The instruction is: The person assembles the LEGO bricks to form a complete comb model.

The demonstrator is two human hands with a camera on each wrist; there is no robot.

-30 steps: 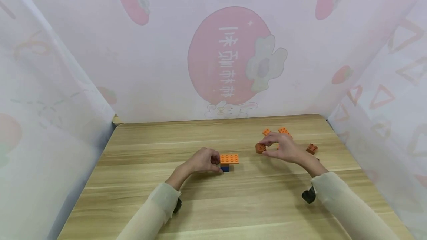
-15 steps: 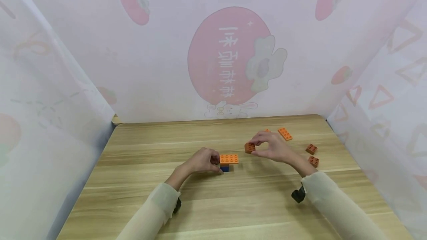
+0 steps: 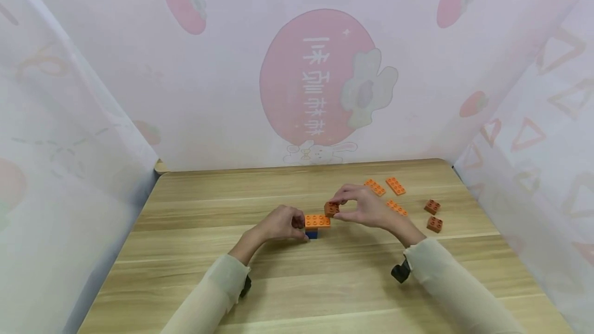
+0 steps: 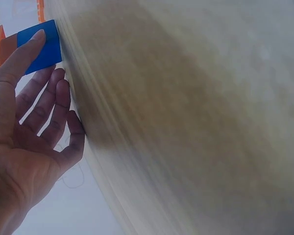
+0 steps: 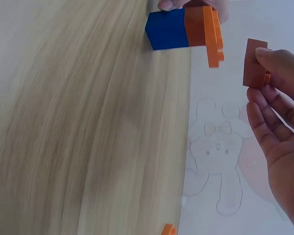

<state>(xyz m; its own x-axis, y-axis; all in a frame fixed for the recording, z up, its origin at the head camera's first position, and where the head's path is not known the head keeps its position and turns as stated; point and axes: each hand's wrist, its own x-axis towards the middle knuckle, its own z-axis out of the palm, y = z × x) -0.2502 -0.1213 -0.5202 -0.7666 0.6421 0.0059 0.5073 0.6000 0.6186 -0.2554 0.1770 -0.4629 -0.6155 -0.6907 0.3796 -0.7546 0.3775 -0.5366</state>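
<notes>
A small stack stands on the table: a blue block [image 5: 167, 29] at the bottom, a brown block [image 5: 194, 26] on it, and a flat orange plate [image 3: 317, 221] with studs on top, jutting out to the right. My left hand [image 3: 280, 223] grips the stack's lower part from the left; in the left wrist view its thumb lies on the blue block [image 4: 45, 51]. Between thumb and fingertips my right hand [image 3: 364, 206] pinches another brown block [image 3: 331, 209]. That block is held above the right end of the orange plate, apart from it in the right wrist view.
Several orange plates [image 3: 396, 186] lie at the back right of the wooden table [image 3: 223, 195]. Two loose brown blocks [image 3: 434, 224] rest near them, further right. A patterned white curtain [image 3: 223, 92] hangs behind the table and along both sides.
My right hand has carried the brown block leftward, from near the loose orange plates to the stack. My left hand has kept its place on the stack.
</notes>
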